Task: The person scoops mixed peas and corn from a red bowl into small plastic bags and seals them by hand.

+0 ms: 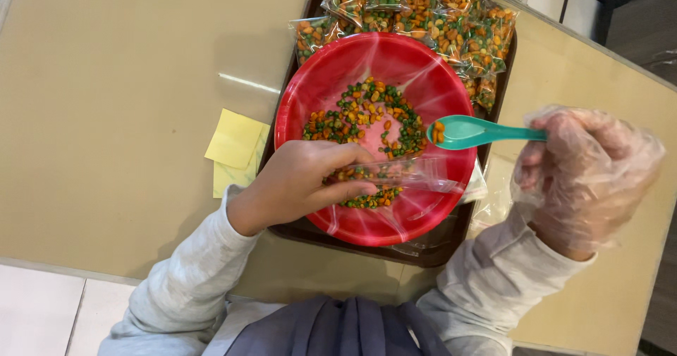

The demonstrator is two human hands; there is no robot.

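A red plastic bowl (331, 81) holds a loose mix of green and orange snack pieces (367, 116). My bare left hand (300, 183) pinches a small clear plastic bag (402, 176) over the bowl's near side; the bag has some mix in it. In a thin clear glove, my right hand (582, 176) grips the handle of a teal spoon (472, 131). The spoon's bowl carries a few pieces and hovers over the red bowl's right rim, just above the bag's mouth.
The bowl sits on a dark brown tray (430, 254) on a tan table (127, 102). Several filled clear bags (423, 14) are piled at the tray's far end. Yellow sticky notes (236, 141) lie left of the tray. Empty clear bags (493, 194) lie at its right.
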